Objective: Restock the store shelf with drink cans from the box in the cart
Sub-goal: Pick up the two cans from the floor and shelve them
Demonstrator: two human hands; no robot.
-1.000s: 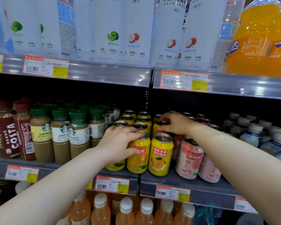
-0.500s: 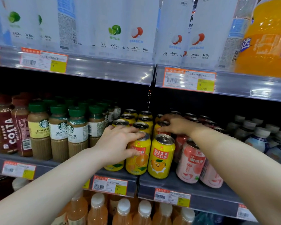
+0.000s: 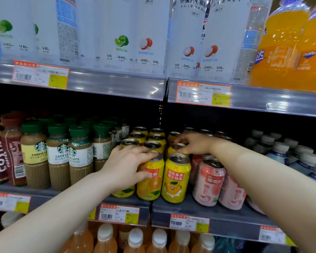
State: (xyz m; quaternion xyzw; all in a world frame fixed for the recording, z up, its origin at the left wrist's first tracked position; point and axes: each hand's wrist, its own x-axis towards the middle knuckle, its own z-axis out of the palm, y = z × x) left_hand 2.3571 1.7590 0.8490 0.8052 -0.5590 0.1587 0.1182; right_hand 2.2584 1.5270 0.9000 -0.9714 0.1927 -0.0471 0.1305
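Clasping the slick, stiff, probably heavy orange can (image 3: pixel 153 185) round its top, our left hand (image 3: pixel 126 167) leads; our right hand (image 3: pixel 195 144) pinches a rear can (image 3: pixel 174 151).

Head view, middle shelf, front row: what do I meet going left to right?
Costa coffee bottle → Starbucks cheese latte bottle → Starbucks caffe latte bottles → orange-slice can → cartoon-orange can → pink peach can → white-capped bottles
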